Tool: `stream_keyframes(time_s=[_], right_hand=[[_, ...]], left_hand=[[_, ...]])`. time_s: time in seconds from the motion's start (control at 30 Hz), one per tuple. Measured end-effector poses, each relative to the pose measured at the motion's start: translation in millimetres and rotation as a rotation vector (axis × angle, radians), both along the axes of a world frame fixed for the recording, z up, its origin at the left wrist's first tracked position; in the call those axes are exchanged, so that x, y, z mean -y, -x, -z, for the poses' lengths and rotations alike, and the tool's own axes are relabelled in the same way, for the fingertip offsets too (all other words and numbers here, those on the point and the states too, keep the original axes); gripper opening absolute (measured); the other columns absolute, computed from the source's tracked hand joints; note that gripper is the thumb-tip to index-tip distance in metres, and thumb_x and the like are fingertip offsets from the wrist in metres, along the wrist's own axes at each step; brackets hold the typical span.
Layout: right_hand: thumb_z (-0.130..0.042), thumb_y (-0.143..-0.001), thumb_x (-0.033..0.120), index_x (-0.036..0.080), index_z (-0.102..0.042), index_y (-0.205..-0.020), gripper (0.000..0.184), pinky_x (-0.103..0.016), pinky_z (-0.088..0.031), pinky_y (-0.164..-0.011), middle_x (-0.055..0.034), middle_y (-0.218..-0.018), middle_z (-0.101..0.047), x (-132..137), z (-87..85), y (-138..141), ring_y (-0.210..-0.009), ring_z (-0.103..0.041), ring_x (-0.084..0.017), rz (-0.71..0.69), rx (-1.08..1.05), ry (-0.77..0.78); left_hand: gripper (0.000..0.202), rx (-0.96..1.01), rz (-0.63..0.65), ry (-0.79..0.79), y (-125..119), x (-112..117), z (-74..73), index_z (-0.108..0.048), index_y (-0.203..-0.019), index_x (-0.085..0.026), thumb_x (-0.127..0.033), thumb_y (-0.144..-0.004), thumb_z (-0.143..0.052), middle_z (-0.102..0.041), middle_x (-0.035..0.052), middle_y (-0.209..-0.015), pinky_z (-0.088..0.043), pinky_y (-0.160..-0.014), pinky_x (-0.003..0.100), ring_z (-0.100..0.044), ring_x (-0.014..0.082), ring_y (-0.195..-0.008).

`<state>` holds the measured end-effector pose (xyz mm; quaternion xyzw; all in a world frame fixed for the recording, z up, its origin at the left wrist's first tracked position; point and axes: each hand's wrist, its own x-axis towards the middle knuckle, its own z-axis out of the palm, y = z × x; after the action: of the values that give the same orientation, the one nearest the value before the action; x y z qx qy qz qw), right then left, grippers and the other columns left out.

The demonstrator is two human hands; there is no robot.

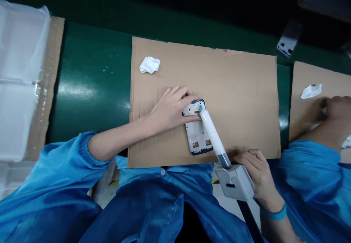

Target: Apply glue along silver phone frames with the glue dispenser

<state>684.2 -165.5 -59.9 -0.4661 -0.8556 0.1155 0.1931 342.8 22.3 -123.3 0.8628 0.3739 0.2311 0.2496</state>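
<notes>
A metal phone frame [196, 131] with black edges and cut-outs lies on the cardboard sheet [246, 89]. My left hand [175, 106] grips its upper part, thumb across the face and fingers along the top left edge. Above the frame in the view runs a white tube [212, 131] with a blue tip over the frame's upper end; whether they touch I cannot tell. The tube's lower end meets a grey box-shaped device [235, 182] on a black strap. My right hand [253, 170] is beside this device with curled fingers, partly hidden by it; what they hold is unclear.
A crumpled white cloth [149, 64] lies at the cardboard's upper left. White plastic trays [20, 75] stand at far left on the green table [87, 71]. At right, a co-worker's hand [338, 107] works on another cardboard, near a white cloth [311, 91]. Another phone frame [289, 40] lies behind.
</notes>
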Motion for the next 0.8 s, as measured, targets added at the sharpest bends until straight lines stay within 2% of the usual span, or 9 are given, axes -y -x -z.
stream_keyframes(time_s=[0.27, 0.47, 0.8], right_hand=[[-0.063, -0.113, 0.019, 0.022, -0.067, -0.115, 0.006, -0.041, -0.048, -0.086, -0.0045, -0.096, -0.075, 5.1, 2.8, -5.0, -0.085, -0.070, -0.020, -0.001, 0.002, 0.006], [-0.065, -0.107, 0.016, 0.021, -0.071, -0.112, 0.009, -0.041, -0.048, -0.086, -0.0042, -0.096, -0.075, 8.7, 5.5, -6.1, -0.086, -0.070, -0.020, 0.029, -0.008, 0.033], [-0.061, -0.114, 0.018, 0.021, -0.069, -0.114, 0.009, -0.041, -0.048, -0.087, -0.0034, -0.095, -0.074, 3.2, 2.5, -6.5, -0.084, -0.070, -0.019, 0.000, -0.017, 0.040]], left_hand=[[0.061, 0.006, 0.000, -0.012, 0.0, -0.2, 1.4, -0.079, -0.157, -0.026, -0.070, -0.115, -0.081, -0.078, 0.0128, -0.142, -0.052, -0.115, 0.047, -0.069, 0.0336, -0.129], [0.061, 0.010, -0.003, -0.026, -0.3, -0.3, 3.2, -0.079, -0.156, -0.025, -0.072, -0.116, -0.080, -0.078, 0.0126, -0.142, -0.052, -0.114, 0.047, -0.069, 0.0331, -0.128], [0.063, 0.002, -0.001, -0.030, -0.4, -0.3, 3.9, -0.079, -0.158, -0.026, -0.072, -0.115, -0.081, -0.077, 0.0127, -0.142, -0.052, -0.113, 0.047, -0.068, 0.0335, -0.127]])
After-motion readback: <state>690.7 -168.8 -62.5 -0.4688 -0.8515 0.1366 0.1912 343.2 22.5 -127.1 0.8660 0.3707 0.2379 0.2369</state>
